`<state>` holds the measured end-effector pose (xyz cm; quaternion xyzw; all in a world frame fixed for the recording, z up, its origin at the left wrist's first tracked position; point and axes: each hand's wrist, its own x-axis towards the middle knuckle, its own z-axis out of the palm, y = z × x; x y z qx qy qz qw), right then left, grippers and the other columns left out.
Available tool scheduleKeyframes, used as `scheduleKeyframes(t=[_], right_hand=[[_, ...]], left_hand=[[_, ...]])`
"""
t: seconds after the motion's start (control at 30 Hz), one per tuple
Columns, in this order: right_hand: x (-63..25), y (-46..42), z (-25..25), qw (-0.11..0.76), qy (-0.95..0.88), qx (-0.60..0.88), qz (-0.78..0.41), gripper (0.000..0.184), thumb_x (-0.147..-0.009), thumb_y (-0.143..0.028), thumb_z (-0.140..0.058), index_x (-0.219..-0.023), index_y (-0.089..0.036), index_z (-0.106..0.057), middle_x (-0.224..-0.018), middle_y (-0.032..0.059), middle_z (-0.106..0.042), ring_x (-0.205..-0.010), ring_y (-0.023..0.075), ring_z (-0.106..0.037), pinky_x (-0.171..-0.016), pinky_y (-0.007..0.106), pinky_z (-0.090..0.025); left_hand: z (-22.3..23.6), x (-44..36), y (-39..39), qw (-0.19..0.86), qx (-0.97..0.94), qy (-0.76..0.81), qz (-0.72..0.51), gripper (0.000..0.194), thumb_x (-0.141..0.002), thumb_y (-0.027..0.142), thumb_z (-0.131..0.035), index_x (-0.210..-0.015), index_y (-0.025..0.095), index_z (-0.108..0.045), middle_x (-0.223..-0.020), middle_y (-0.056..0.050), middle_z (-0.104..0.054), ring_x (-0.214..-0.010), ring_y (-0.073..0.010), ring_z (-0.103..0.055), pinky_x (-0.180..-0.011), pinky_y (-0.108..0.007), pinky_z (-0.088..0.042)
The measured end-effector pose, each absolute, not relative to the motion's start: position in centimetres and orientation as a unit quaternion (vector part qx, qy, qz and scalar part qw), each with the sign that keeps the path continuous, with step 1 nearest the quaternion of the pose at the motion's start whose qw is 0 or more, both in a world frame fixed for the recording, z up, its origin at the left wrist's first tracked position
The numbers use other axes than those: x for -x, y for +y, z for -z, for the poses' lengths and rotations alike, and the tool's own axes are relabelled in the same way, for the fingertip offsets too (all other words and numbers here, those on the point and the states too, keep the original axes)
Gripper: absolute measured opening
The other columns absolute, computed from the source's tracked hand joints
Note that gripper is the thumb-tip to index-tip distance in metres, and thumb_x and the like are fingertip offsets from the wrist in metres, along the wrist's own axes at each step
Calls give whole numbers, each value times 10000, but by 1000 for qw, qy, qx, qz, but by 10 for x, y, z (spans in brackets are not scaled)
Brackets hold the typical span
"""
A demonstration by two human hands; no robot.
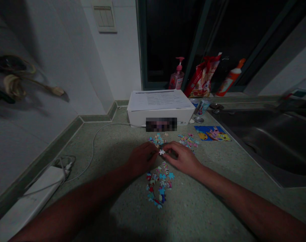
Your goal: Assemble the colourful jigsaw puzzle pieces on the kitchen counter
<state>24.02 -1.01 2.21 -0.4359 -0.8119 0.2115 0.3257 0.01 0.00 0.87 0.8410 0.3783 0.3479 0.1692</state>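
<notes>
My left hand (142, 158) and my right hand (181, 158) meet over a speckled green countertop (112, 158), fingers curled. A small white jigsaw piece (162, 152) sits between them, against my right fingertips. Whether my left hand grips anything is hidden by its curled fingers. Below my hands lies a loose pile of colourful jigsaw pieces (159, 185). Two smaller piles lie beyond them, one (157, 139) just past my left fingers and one (188, 140) past my right hand. A blue cartoon picture card (212, 133) lies further right.
A white box (160, 116) topped with papers (158, 100) stands at the back, beside a drink can (202, 106). Behind it are a pink pump bottle (176, 77) and a red bag (202, 79). A steel sink (264, 141) lies right, a white power strip (34, 191) left.
</notes>
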Motion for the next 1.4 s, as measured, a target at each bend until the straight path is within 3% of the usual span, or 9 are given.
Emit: scheduleKeyframes(t=[0.3, 0.6, 0.73, 0.87, 1.03, 1.13, 1.23, 1.4], right_hand=[[-264, 9, -22, 312, -809, 490, -92, 154, -1024, -296, -641, -1104, -262, -768, -1131, 100, -803, -1099, 302, -746, -988, 499, -591], [-291, 33, -8, 199, -796, 571, 14, 205, -1010, -265, -644, -1106, -199, -812, -1281, 172, -768, -1176, 340, -722, -1041, 495, -574], [-283, 32, -10, 195, -806, 559, 20, 254, -1048, -297, -601, -1135, -186, -812, -1291, 180, -772, -1197, 352, -724, -1057, 504, -575], [-271, 31, -10, 206, -854, 477, -11, 330, -1088, -298, -557, -1322, -185, -761, -1419, 167, -740, -1340, 330, -677, -1165, 503, -522], [-265, 31, -2, 203, -873, 440, -60, 403, -1109, -362, -555, -1482, -276, -680, -1574, 134, -661, -1530, 337, -546, -1274, 622, -398], [-265, 30, -3, 220, -864, 446, -75, 375, -1080, -341, -592, -1429, -298, -720, -1521, 128, -700, -1475, 344, -599, -1259, 654, -402], [-266, 30, -8, 233, -856, 455, -74, 312, -1042, -291, -613, -1298, -303, -791, -1375, 115, -774, -1323, 337, -695, -1189, 615, -482], [-266, 34, -9, 231, -844, 481, -58, 313, -1027, -225, -567, -1198, -258, -827, -1246, 136, -804, -1189, 345, -740, -1079, 565, -563]], left_hand=[[3, -1, 4, 131, -844, 364, -371, 108, -1030, 204, -609, -1032, 273, -692, -1024, -29, -785, -918, -211, -759, -838, -371, -641], [3, -1, 4, 126, -849, 354, -372, 111, -1032, 164, -619, -1065, 240, -694, -1053, -50, -785, -958, -215, -774, -869, -362, -650], [3, -2, 4, 123, -847, 352, -380, 130, -1033, 161, -600, -1071, 243, -694, -1048, -44, -787, -951, -209, -774, -874, -357, -649], [0, -2, 3, 120, -848, 366, -365, 188, -1024, 174, -591, -1092, 304, -707, -1073, -9, -801, -933, -203, -773, -835, -352, -646], [-2, 0, 2, 157, -844, 379, -345, 229, -1058, 242, -537, -1139, 388, -694, -1110, 23, -799, -988, -222, -776, -878, -415, -655], [-3, 0, 2, 174, -842, 379, -342, 245, -1067, 269, -522, -1157, 419, -693, -1117, 28, -795, -1010, -232, -779, -901, -447, -658], [-4, -1, 2, 156, -843, 383, -344, 291, -1041, 233, -559, -1172, 444, -709, -1112, 40, -807, -991, -231, -784, -886, -453, -662], [-4, -3, 1, 138, -846, 373, -355, 250, -1017, 172, -593, -1124, 361, -716, -1094, 10, -807, -959, -223, -785, -848, -410, -667]])
